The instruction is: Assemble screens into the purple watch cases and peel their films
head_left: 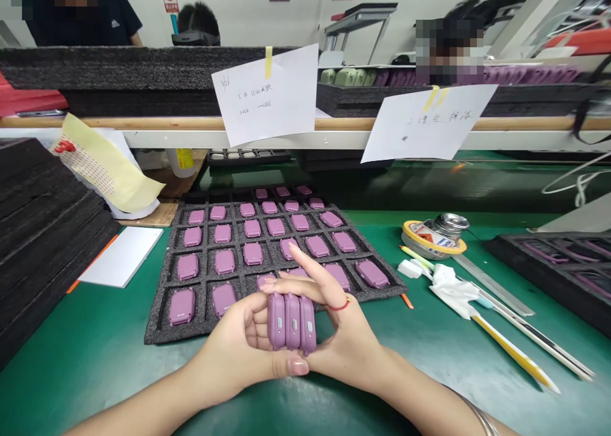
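Observation:
Three purple smartwatch cases (293, 321) stand side by side in a stack between my two hands, their button edges facing me. My left hand (238, 340) is closed around the stack from the left, its thumb running beneath it. From the right, my right hand (341, 334) grips the same stack, its fingers over the top; one finger is raised. Just beyond my hands lies a black foam tray (156, 321) with more purple watch cases (252, 254) in its compartments. Some front compartments are hidden behind my fingers.
To the right are a round tin (432, 237), a steel ruler (494, 285), a yellow-handled brush (515, 353) and white tissue (451, 289). Black foam trays (48, 232) are stacked at left; another tray (563, 267) is at right. A shelf (338, 140) with papers crosses above; people sit beyond.

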`<act>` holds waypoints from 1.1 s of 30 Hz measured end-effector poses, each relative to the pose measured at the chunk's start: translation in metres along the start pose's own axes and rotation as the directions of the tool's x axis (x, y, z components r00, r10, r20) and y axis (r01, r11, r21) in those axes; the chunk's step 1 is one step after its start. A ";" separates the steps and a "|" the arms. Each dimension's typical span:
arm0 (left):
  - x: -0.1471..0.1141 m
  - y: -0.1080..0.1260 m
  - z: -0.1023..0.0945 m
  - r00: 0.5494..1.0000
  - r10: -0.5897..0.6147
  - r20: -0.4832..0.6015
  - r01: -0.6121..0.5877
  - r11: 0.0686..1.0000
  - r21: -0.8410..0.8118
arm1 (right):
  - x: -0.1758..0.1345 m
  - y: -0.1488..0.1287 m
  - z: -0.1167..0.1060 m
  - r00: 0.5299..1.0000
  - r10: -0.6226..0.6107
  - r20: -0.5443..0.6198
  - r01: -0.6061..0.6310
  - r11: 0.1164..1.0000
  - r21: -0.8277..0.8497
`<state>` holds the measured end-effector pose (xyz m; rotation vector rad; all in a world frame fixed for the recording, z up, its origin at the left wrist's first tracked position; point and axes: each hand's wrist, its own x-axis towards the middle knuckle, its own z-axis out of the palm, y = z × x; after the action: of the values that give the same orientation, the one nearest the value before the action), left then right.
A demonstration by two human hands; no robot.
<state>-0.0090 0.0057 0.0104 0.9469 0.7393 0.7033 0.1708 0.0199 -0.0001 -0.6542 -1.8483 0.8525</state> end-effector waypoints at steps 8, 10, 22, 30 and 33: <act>-0.001 -0.002 0.002 0.997 0.025 -0.076 -0.026 1.000 -0.011 | -0.001 0.001 0.000 0.999 0.043 0.027 -0.043 0.999 0.021; -0.001 -0.003 0.002 0.996 0.024 -0.087 -0.024 1.000 0.000 | -0.001 0.001 0.000 0.999 0.040 0.025 -0.041 0.999 0.020; -0.002 0.000 0.005 0.992 0.037 -0.119 -0.030 0.998 0.062 | -0.001 0.003 0.000 0.999 0.022 0.029 -0.023 1.000 0.020; -0.002 0.002 0.005 0.991 0.031 -0.128 -0.020 0.996 0.089 | -0.001 0.004 0.001 0.999 0.015 0.035 -0.016 0.999 0.031; -0.002 -0.001 0.005 0.991 0.029 -0.132 -0.017 0.996 0.088 | -0.001 0.003 0.001 0.999 0.020 0.046 -0.023 0.998 0.052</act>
<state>-0.0065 0.0016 0.0123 0.9957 0.8832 0.7649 0.1707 0.0208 -0.0032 -0.6274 -1.8558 0.9339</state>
